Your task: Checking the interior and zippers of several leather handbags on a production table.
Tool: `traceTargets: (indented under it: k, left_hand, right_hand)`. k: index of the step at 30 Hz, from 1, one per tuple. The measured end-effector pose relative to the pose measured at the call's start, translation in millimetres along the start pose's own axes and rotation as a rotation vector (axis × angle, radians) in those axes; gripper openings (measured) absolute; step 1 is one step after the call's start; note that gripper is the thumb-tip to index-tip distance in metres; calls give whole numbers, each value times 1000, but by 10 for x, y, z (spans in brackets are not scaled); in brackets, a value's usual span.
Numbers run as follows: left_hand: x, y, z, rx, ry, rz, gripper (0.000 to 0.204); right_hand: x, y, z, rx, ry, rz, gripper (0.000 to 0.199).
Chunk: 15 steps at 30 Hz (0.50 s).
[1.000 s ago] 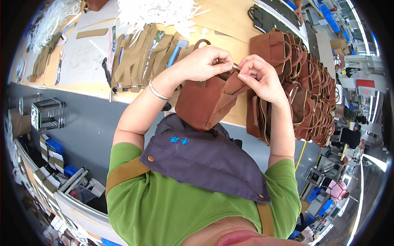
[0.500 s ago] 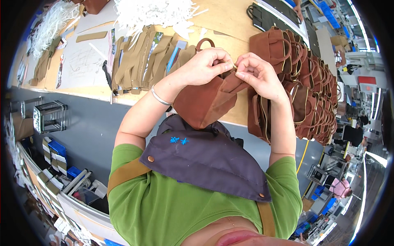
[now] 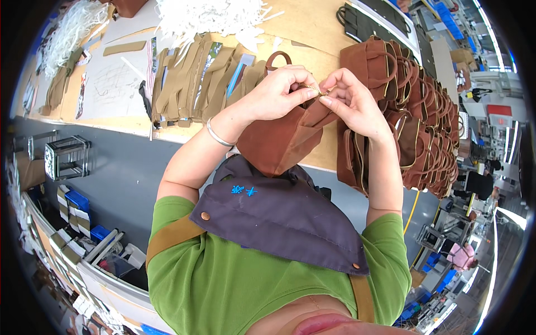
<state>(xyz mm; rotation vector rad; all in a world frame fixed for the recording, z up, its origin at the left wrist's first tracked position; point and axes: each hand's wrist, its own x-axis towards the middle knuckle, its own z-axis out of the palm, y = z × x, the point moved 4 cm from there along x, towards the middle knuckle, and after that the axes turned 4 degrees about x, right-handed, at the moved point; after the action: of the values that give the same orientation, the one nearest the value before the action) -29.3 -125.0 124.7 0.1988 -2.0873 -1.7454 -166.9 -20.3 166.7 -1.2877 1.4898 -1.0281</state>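
**Two hands working a small brass fitting at the top of a brown fabric bag**

Seen from above, a person in a green shirt and a dark grey-purple bib apron [image 3: 279, 223] is holding a rust-brown soft fabric bag [image 3: 279, 139] up in front of the chest, just above the near edge of a pale wooden tabletop [image 3: 312, 28]. The bag is hanging free from the fingers, likely so that its top edge sits close under the eyes.

The left hand [image 3: 276, 92], with a thin silver bangle [image 3: 218, 134] on its wrist, is curling closed, thumb and fingertips pinching the bag's upper edge. The right hand [image 3: 352, 103] is meeting it from the 3 o'clock side, fingers also pinched nearly shut. Between the two sets of fingertips a small gold-coloured metal piece [image 3: 314, 89], perhaps a zip pull or chain, is being gripped; it is too small to tell which. Both hands are touching at this point, seemingly so one steadies the fabric while the other handles the fitting.

At 1 to 3 o'clock from the hands, a long row of matching brown handled bags [image 3: 413, 111] is standing packed together along the tabletop, within easy reach. At 10 o'clock, a fanned row of tan fabric strips [image 3: 190, 84] is lying flat, and beyond it, at 11 o'clock, a heap of white shredded scraps [image 3: 206, 17]. Flat paper sheets [image 3: 114, 84] are lying further off at 9 o'clock. Below the tabletop, a grey floor [image 3: 117, 173] and blue storage bins [image 3: 75, 201] are showing.
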Motion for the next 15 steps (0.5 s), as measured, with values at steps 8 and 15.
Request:
traceTargets:
  k: [8, 15]
  left_hand:
    - [-71, 75, -31, 260, 255, 169, 10]
    - [-276, 154, 98, 503, 312, 140, 14]
  right_hand:
    - [-10, 29, 13, 84, 119, -2, 31]
    - [-63, 97, -24, 177, 149, -65, 34]
